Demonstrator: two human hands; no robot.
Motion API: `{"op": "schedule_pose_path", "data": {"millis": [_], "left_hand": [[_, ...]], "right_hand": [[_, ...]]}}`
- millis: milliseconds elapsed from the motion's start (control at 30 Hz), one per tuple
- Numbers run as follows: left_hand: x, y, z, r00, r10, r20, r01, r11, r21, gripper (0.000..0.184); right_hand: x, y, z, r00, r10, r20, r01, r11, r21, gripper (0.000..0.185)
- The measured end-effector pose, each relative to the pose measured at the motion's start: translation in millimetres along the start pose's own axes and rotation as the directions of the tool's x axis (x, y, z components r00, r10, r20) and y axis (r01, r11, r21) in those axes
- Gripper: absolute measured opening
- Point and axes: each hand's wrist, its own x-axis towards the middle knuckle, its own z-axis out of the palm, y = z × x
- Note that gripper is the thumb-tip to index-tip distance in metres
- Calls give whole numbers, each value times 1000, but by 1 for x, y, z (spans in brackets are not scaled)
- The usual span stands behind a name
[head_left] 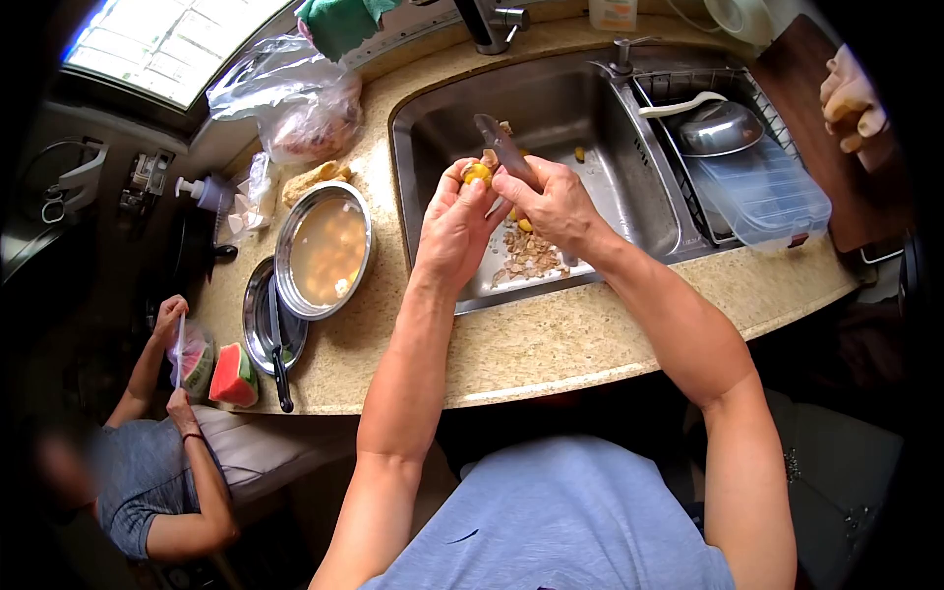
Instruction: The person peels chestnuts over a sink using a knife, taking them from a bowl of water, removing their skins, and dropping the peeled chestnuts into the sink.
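Over the sink (433, 118), my left hand (447, 226) pinches a small yellow, partly peeled piece of produce (477, 175); its exact kind is unclear. My right hand (560, 211) grips a knife (503, 147), its broad dark blade pointing up and left beside the piece. The fingers round the handle partly hide it. Below my hands, brown peelings (531, 254) lie on the sink floor with a few yellow pieces (579, 154). Left of the sink, a metal bowl (283, 261) holds cloudy water and several yellowish pieces (339, 246).
A metal plate (258, 344) carries a black-handled knife (281, 379), beside a watermelon piece (234, 377). At left, another person (157, 482) holds a plastic bag (192, 354). A clear bag (305, 108) stands behind; a dish rack (703, 206) with a plastic box (767, 192) is at right.
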Motion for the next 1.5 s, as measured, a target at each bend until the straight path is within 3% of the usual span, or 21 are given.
{"op": "schedule_pose_path", "data": {"millis": [100, 333, 433, 500, 567, 633, 700, 800, 833, 867, 1033, 1200, 1267, 1367, 1500], "left_hand": [[0, -3, 6, 998, -21, 55, 21, 1000, -13, 27], [-1, 0, 6, 997, -74, 9, 74, 996, -47, 31], [1, 1, 6, 998, -14, -59, 16, 1000, 21, 32], [2, 4, 2, 996, 12, -90, -3, 995, 100, 33], [3, 6, -1, 992, 44, -117, -23, 983, 181, 34], [1, 5, 0, 992, 73, -105, -28, 925, 380, 37], [1, 4, 1, 993, 50, -103, -2, 907, 422, 38], [-3, 9, 0, 997, 13, -79, 27, 872, 489, 38], [-3, 12, 1, 999, 4, -50, 22, 860, 510, 38], [-2, 11, 0, 999, 5, -49, 21, 859, 511, 38], [0, 3, 5, 997, 37, -69, -10, 934, 357, 40], [2, 5, 6, 993, 100, -60, -70, 922, 382, 53], [-1, 7, 9, 984, 146, -103, -96, 919, 383, 64], [0, 9, 8, 977, 178, -119, -97, 864, 494, 65], [2, 8, 7, 971, 193, -142, -107, 881, 461, 66]], "right_hand": [[-1, 0, -3, 993, 102, 64, -108, 989, 103, 25], [0, 3, -2, 998, 55, 21, -57, 992, 114, 21], [1, 2, -6, 997, 37, -60, -36, 999, 25, 19], [6, 2, -14, 993, 39, -112, -72, 948, -310, 18], [5, -1, -14, 989, -11, -144, -27, 964, -265, 20], [3, -4, -14, 994, -71, -86, 59, 989, -136, 22], [2, -5, -12, 998, -58, 20, 59, 997, -56, 19], [2, -1, -16, 999, -15, 46, 18, 997, -75, 18], [4, 2, -16, 1000, 4, 28, -4, 1000, 6, 19], [5, 5, -15, 1000, 27, 12, -28, 996, 89, 20], [4, 5, -13, 1000, -3, -1, 3, 999, 48, 22], [4, -5, -14, 996, 21, -82, -20, 1000, 14, 21], [7, -1, -19, 984, 2, -179, -12, 998, -58, 22], [10, -1, -26, 973, -29, -230, -16, 981, -193, 24], [10, -4, -27, 968, -23, -252, -44, 966, -255, 24]]}}
